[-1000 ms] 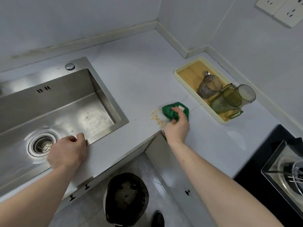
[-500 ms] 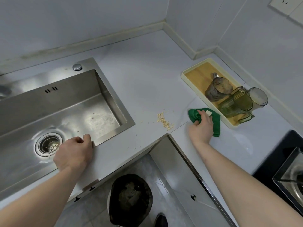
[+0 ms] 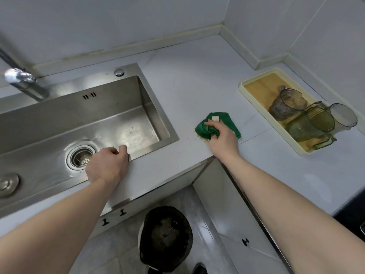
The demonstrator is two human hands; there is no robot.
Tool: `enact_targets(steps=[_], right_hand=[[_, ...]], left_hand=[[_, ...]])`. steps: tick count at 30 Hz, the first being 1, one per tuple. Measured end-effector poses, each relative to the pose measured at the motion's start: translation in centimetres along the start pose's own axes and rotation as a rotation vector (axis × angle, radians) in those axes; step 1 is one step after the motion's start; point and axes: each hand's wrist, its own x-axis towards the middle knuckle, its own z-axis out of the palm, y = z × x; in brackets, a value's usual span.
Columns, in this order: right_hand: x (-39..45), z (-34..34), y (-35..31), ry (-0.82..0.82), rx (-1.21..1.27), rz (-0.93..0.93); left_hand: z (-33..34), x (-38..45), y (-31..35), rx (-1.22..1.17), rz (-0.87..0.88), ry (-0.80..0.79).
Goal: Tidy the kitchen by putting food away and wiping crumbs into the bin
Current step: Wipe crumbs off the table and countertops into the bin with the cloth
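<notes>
My right hand (image 3: 222, 138) grips a bunched green cloth (image 3: 228, 120) on the pale counter (image 3: 197, 82), near the inner corner of the counter's front edge. A thin line of tan crumbs (image 3: 201, 137) shows at the cloth's near edge, most of them hidden under it. A few stray crumbs lie further left. My left hand (image 3: 107, 165) rests on the front rim of the steel sink (image 3: 156, 107), fingers curled over its edge. Below the counter corner, on the floor, stands a bin with a black liner (image 3: 166, 238).
A cream tray (image 3: 256, 99) with a wooden base holds three glass mugs at the right. The tap (image 3: 23, 82) stands at the sink's back left. A sink stopper (image 3: 7, 183) lies at the sink's front left. Cabinet doors with black knobs flank the bin.
My right hand swept the cloth left from beside the tray onto the crumb pile, which is now mostly covered. The view has shifted left. My left hand stays on the sink rim.
</notes>
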Motion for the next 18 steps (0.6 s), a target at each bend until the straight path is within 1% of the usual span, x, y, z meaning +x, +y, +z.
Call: enact_targets(steps=[2, 3, 6, 7, 9, 10, 11, 15, 17, 18], right_hand=[[0.2, -0.6, -0.2, -0.015, 0.073, 0.035], [0.5, -1.1, -0.3, 0.007, 0.126, 0.057], [1.1, -3.3, -0.7, 0.175, 0.281, 0.092], [0.9, -4.1, -0.9, 0.226, 0.314, 0.079], [-0.6, -5.7, -2.0, 0.251, 0.353, -0.002], [-1.8, -6.2, -2.7, 0.237, 0.378, -0.052], [-3.1, -6.6, -3.4, 0.211, 0.412, -0.092], [-10.4, -6.3, -5.2, 0.011, 0.517, -0.195], [-14.3, -5.5, -5.2, -0.122, 0.536, -0.192], [-16.5, -4.8, -5.0, -0.186, 0.545, -0.173]], left_hand=[[0.1, -0.1, -0.1, -0.009, 0.003, 0.006], [0.1, -0.1, -0.2, -0.014, 0.006, 0.008], [0.0, -0.3, -0.3, -0.03, 0.01, 0.013], [-0.1, -0.3, -0.3, -0.038, 0.012, 0.015], [-0.3, -0.7, -0.4, -0.091, 0.024, 0.028], [-0.4, -0.8, -0.4, -0.139, 0.056, 0.045], [-0.5, -1.1, -0.6, -0.197, 0.124, 0.068], [-1.1, -5.3, -2.2, -0.362, 0.502, 0.183], [-1.2, -9.3, -3.7, -0.44, 0.599, 0.19], [-1.1, -11.9, -5.1, -0.469, 0.611, 0.17]])
